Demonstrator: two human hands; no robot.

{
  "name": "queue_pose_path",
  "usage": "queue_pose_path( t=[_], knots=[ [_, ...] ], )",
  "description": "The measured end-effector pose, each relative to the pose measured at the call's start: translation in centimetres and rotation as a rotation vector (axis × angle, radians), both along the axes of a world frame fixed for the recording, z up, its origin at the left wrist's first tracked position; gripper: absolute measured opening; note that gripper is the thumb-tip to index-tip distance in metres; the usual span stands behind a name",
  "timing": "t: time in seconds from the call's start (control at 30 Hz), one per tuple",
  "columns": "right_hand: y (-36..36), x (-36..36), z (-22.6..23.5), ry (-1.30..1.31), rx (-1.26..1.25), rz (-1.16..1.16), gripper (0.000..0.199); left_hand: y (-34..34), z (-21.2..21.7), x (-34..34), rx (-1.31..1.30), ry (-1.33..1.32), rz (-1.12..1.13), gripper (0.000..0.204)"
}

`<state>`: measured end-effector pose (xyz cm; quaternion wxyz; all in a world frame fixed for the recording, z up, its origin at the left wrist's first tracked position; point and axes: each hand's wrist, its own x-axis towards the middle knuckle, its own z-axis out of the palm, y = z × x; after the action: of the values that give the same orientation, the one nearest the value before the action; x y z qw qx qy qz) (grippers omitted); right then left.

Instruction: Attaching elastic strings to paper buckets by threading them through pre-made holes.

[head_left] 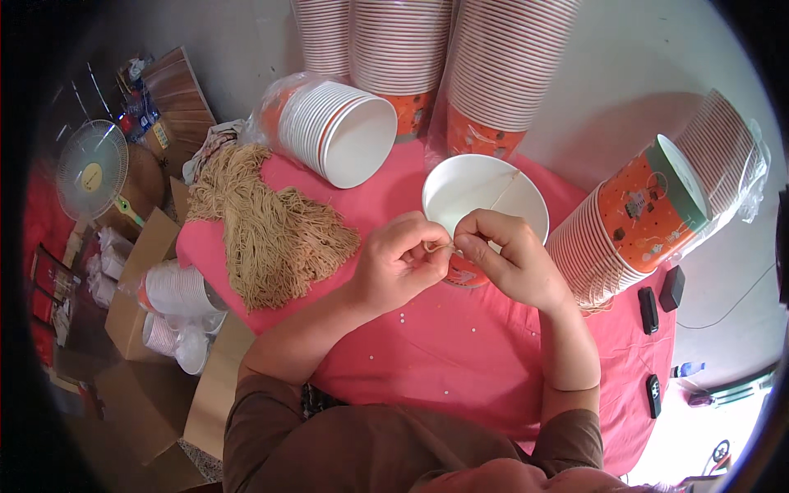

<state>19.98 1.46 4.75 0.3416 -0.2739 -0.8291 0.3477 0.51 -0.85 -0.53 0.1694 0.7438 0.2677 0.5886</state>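
A thin tan string (441, 246) is pinched between the left hand (399, 261) and right hand (511, 259) at the rim of an empty orange paper cup (485, 197) on the pink table (460, 345). A string bundle (263, 226) lies left; cup stacks (394, 49) stand behind.

A table covered by a pink cloth (460, 345) is seen. On it are laid a heap of tan string (263, 222), a sleeve of white paper cups on its side (337, 127), an upright open cup (485, 201), an orange cup stack (649, 218) on its side, and small white specks.
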Motion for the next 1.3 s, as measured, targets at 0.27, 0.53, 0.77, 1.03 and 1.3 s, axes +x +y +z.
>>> queue_pose_path(
  t=[0.27,0.53,0.77,1.03,1.3],
  knots=[
    [-0.1,0.3,0.1,0.067,-0.200,0.049,0.015,0.1,0.1,0.3,0.095,-0.019,0.021,0.020],
    [0.4,0.7,0.4,0.097,-0.321,0.027,0.021,-0.1,-0.4,0.4,-0.207,-0.257,-0.208,0.008],
    [0.5,-0.5,-0.7,0.195,0.326,-0.081,0.017,-0.3,-0.1,0.0,-0.631,-0.399,-0.397,0.005],
    [-0.7,-1.1,-0.9,0.056,0.309,-0.079,0.022,-0.3,-0.1,0.0,-0.790,-0.552,-0.448,0.002],
    [0.1,-1.3,-1.1,0.118,0.537,-0.058,0.022,0.2,0.2,-0.6,-1.001,-0.701,-0.636,0.003]
  ],
)
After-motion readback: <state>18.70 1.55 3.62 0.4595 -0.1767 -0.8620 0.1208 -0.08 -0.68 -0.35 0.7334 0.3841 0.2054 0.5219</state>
